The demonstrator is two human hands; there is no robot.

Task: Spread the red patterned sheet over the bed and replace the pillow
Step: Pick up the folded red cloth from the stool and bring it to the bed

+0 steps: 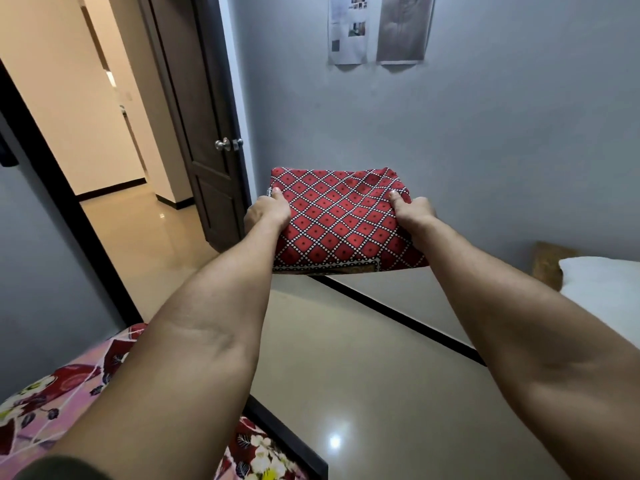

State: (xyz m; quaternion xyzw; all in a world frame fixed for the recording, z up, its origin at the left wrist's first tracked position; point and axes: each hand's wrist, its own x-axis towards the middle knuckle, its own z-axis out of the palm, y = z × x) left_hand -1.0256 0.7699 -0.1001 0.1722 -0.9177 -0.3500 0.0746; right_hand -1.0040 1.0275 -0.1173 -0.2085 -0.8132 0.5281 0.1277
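Both hands clamp a folded bundle at arm's length: the left hand pinches the left edge of the red patterned sheet and the right hand pinches its right edge. Each thumb is pressed flat on top. The fingers are tucked underneath and out of sight, so neither hand is wide; each is closed down to the thickness of the folds. The sheet hangs in the air between the two hands as a flat, tidy rectangle that sags slightly at its near edge, and it has not yet been opened out. It looks like thin woven cloth, so it is probably light, limp and a little slick. It should not break, but its layers could slide apart or spill open if the pinch loosens. To spread it, the best places to hold are likely two neighbouring corners of the outermost fold, so that a shake lets the rest drop. Below the forearms, on the person's side of the grip, lies a floral cover, and glossy floor runs directly under the bundle. Down and to the right of the right hand is white bedding; whether it is a mattress or the pillow cannot be told. A brown cushion sits just behind it. Beyond the left hand stands an open dark door, and above and past the grip papers hang on the grey wall.
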